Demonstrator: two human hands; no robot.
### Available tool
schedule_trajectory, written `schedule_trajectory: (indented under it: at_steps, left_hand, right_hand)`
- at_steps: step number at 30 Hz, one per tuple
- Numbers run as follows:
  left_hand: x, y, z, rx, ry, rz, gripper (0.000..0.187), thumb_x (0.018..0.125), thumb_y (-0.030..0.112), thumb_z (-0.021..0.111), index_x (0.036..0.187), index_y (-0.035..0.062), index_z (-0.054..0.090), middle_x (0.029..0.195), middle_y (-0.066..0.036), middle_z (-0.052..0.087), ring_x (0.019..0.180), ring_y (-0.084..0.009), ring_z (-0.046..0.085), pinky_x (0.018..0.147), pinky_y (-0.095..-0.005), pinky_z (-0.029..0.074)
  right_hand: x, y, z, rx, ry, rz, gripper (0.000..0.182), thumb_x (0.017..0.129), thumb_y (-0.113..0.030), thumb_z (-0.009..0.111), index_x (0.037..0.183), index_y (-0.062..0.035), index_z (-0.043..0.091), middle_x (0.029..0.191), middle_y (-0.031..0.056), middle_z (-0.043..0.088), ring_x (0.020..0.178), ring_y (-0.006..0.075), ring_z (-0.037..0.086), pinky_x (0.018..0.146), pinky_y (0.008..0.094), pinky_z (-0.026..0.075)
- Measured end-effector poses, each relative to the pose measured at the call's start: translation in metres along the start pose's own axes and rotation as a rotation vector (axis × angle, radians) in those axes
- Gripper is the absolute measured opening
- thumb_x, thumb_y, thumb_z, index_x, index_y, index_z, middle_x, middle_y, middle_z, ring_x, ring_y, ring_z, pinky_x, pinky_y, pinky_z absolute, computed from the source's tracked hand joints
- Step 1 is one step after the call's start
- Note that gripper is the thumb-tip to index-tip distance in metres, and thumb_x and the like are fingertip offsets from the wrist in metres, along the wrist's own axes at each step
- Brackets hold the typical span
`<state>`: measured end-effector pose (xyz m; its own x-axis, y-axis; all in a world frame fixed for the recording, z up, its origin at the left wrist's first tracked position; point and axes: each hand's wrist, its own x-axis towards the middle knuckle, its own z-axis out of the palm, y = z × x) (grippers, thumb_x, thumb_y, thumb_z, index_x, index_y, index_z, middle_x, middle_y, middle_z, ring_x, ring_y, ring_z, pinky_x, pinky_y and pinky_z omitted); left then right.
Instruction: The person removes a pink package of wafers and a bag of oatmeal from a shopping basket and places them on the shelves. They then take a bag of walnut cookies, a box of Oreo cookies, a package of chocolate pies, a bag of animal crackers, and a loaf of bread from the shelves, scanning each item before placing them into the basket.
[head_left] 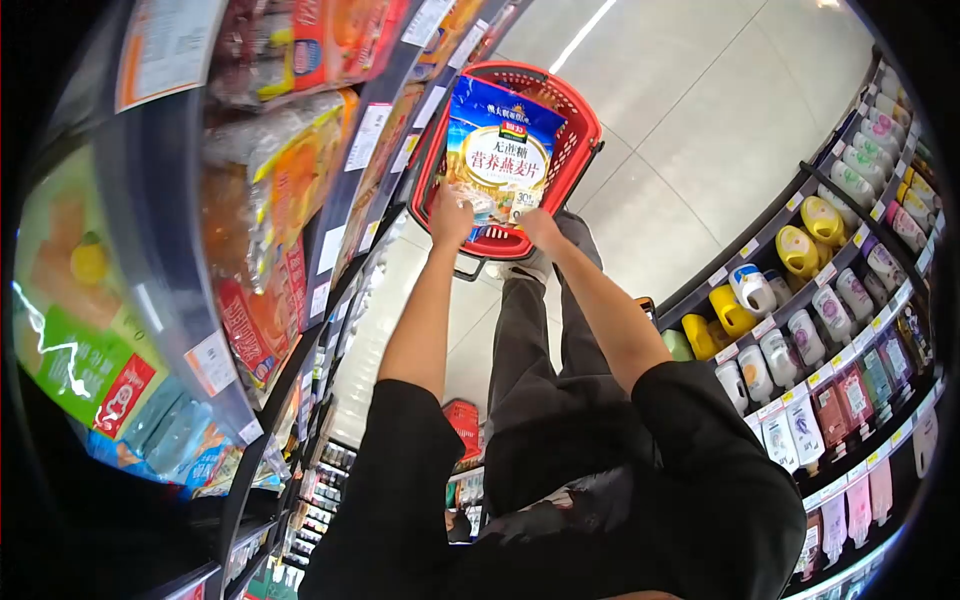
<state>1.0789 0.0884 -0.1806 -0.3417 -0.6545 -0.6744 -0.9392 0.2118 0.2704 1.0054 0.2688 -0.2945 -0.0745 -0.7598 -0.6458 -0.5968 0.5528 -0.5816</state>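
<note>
A blue and gold bag of oatmeal (pixel 507 150) with Chinese print lies face up over the red shopping basket (pixel 583 120). My left hand (pixel 452 213) grips the bag's lower left corner, fingers curled on its edge. At the lower right corner, my right hand (pixel 541 230) holds the same bag with its fingers closed. Beneath the bag, most of the basket's inside is hidden. The basket's near rim is just below both hands, above my shoes.
Left of me stand shelves with packaged foods (pixel 290 180) and price tags (pixel 368 136). To the right, curved shelves carry yellow bottles (pixel 797 250) and white bottles (pixel 778 358). Pale floor tiles (pixel 690 150) run between them.
</note>
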Motion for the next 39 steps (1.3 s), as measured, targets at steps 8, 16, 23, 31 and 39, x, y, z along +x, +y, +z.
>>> schedule_trajectory:
  at_steps: [8,16,23,31,39]
  left_hand:
    - [-0.128,-0.002,-0.009,-0.343,-0.006,-0.059,0.041,0.078,0.017,0.057,0.114,0.0,0.049,0.116,-0.024,0.052,0.11,-0.0367,0.048,0.092,-0.0407,0.04]
    - [-0.315,-0.044,-0.002,-0.483,0.016,-0.241,0.031,0.079,0.027,0.057,0.102,0.006,0.059,0.094,-0.017,0.064,0.09,-0.0323,0.061,0.079,-0.0376,0.048]
    - [-0.359,-0.126,0.022,-1.022,0.156,-0.608,0.029,0.08,0.029,0.056,0.099,0.0083,0.062,0.086,-0.012,0.066,0.084,-0.0208,0.063,0.074,-0.0317,0.048]
    - [-0.359,-0.128,-0.142,-1.246,1.036,-0.067,0.03,0.087,0.012,0.045,0.114,-0.0014,0.05,0.09,-0.007,0.06,0.081,-0.0157,0.057,0.073,-0.0271,0.046]
    - [-0.394,-0.163,-0.318,-1.362,1.37,0.168,0.038,0.095,0.028,0.038,0.114,-0.0017,0.051,0.113,-0.014,0.055,0.103,-0.0213,0.055,0.084,-0.0323,0.044]
  right_hand:
    - [-0.103,-0.058,-0.02,0.181,-0.304,0.137,0.038,0.08,-0.03,0.049,0.094,0.0041,0.059,0.094,0.0262,0.06,0.092,0.0389,0.058,0.08,0.0445,0.047]
    - [-0.144,-0.121,-0.124,-0.249,-0.623,-0.301,0.043,0.076,-0.032,0.049,0.092,0.0061,0.06,0.096,0.0261,0.06,0.091,0.0386,0.058,0.082,0.0455,0.045]
    - [-0.115,-0.119,-0.179,-0.411,-0.439,-0.22,0.04,0.075,-0.032,0.053,0.088,0.0059,0.061,0.085,0.025,0.061,0.083,0.0384,0.06,0.071,0.0436,0.047]
    - [-0.138,-0.318,-0.23,0.318,-0.083,-0.588,0.012,0.083,-0.01,0.05,0.081,0.0,0.056,0.075,0.0055,0.059,0.07,0.0135,0.057,0.066,0.0275,0.046]
    - [-0.183,-0.504,-0.289,0.441,0.567,-0.897,0.038,0.082,-0.012,0.06,0.114,0.0005,0.045,0.109,0.0149,0.054,0.098,0.0215,0.054,0.084,0.0313,0.043]
